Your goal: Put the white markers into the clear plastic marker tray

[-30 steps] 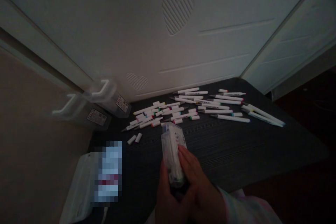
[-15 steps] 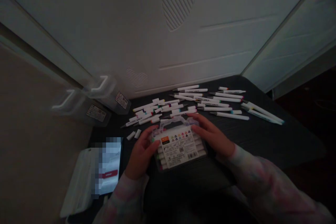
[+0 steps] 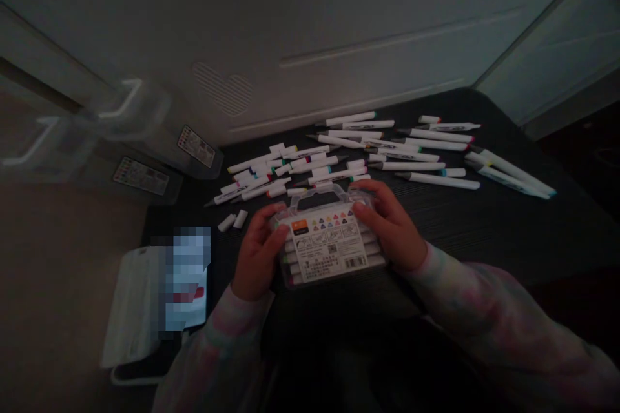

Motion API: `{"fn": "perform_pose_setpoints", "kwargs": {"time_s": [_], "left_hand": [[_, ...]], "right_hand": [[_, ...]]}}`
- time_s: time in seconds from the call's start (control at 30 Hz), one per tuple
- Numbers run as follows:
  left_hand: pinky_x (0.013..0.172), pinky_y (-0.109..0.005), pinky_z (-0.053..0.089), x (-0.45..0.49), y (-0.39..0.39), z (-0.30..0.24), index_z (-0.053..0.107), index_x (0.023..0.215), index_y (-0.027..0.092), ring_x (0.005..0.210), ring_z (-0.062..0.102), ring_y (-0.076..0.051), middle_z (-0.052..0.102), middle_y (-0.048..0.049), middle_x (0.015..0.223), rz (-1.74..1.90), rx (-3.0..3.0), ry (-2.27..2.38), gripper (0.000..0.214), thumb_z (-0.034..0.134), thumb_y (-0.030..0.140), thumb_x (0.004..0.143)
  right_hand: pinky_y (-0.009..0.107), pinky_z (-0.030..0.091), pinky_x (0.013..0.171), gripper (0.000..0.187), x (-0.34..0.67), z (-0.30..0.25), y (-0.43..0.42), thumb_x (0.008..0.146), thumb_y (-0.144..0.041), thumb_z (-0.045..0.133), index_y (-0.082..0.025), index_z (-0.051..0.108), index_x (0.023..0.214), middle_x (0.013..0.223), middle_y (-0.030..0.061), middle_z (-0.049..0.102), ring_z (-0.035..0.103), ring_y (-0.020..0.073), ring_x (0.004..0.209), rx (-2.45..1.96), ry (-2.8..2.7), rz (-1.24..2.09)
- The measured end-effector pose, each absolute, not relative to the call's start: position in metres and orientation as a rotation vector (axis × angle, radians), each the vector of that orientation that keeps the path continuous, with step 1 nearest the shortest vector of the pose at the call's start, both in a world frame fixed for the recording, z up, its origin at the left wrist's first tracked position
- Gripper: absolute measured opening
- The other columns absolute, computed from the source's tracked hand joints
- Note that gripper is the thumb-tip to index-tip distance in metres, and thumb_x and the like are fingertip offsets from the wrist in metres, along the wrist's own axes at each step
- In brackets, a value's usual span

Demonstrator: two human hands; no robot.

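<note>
Between my hands is a clear plastic marker case with a carrying handle at its top and a printed label facing me. White markers show inside it around the label. My left hand grips the case's left upper corner, thumb on the front. On the opposite corner my right hand is closed, its thumb over the label's edge and the fingers behind. Just beyond the case, many loose white markers lie scattered over the black tabletop. Some are uncapped with dark tips showing, and loose caps lie left of them.
Two clear handled cases with labels stand at the back left against the white panelled wall. At the left edge lie a lit, partly blurred screen and a long whitish case. The tabletop's edge runs along the right.
My view has shifted, so the wall, cases and markers appear in different places. Both hands keep hold of the marker case, which sits slightly higher in view and looks more level.
</note>
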State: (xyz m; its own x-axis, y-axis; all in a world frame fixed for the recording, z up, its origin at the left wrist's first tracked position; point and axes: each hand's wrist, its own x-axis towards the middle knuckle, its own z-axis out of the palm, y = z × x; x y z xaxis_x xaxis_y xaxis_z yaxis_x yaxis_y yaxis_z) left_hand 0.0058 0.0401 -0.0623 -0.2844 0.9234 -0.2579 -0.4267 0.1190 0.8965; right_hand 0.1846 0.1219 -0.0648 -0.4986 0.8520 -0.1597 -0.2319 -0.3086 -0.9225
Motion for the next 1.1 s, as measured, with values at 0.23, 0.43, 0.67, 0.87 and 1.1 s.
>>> {"fn": "perform_pose_setpoints", "kwargs": {"time_s": [0.23,0.43,0.67,0.87,1.1], "left_hand": [[0.069,-0.027,0.052,0.007,0.037,-0.061,0.054,0.1,0.026,0.08,0.063,-0.015,0.065,0.0006,0.09,1.496,0.658,1.198,0.027,0.061,0.023,0.074],[0.062,-0.024,0.053,0.006,0.035,-0.059,0.053,0.101,0.026,0.074,0.063,-0.014,0.065,0.0,0.091,1.479,0.651,1.194,0.027,0.059,0.022,0.075],[0.061,-0.026,0.053,0.006,0.034,-0.055,0.053,0.102,0.027,0.072,0.064,-0.016,0.065,-0.0007,0.091,1.461,0.592,1.248,0.029,0.06,0.023,0.074],[0.048,-0.022,0.05,0.006,0.036,-0.051,0.055,0.099,0.026,0.061,0.063,-0.015,0.065,0.0002,0.081,1.439,0.539,1.275,0.03,0.063,0.024,0.07],[0.038,-0.018,0.044,0.007,0.036,-0.048,0.057,0.097,0.025,0.045,0.056,-0.01,0.062,0.0035,0.065,1.434,0.501,1.29,0.026,0.061,0.023,0.071]], "right_hand": [[0.023,0.046,0.051,0.02,0.187,-0.062,0.12,0.077,-0.025,0.057,-0.03,0.052,0.095,0.071,-0.0047,0.055,0.055,0.0101,0.059,-0.841,-1.224,1.838],[0.024,0.047,0.054,0.018,0.188,-0.063,0.12,0.077,-0.024,0.057,-0.03,0.053,0.094,0.075,-0.0043,0.058,0.056,0.0102,0.062,-0.854,-1.285,1.774],[0.025,0.047,0.053,0.02,0.189,-0.061,0.119,0.078,-0.028,0.057,-0.031,0.054,0.097,0.081,-0.0025,0.06,0.057,0.0118,0.065,-0.923,-1.374,1.705],[0.03,0.05,0.058,0.022,0.192,-0.058,0.119,0.078,-0.032,0.056,-0.031,0.054,0.1,0.096,0.0013,0.059,0.058,0.0176,0.081,-1.014,-1.481,1.668],[0.032,0.049,0.063,0.03,0.198,-0.052,0.119,0.08,-0.032,0.052,-0.033,0.051,0.11,0.108,0.0029,0.057,0.056,0.0219,0.095,-0.909,-1.592,1.672]]}}
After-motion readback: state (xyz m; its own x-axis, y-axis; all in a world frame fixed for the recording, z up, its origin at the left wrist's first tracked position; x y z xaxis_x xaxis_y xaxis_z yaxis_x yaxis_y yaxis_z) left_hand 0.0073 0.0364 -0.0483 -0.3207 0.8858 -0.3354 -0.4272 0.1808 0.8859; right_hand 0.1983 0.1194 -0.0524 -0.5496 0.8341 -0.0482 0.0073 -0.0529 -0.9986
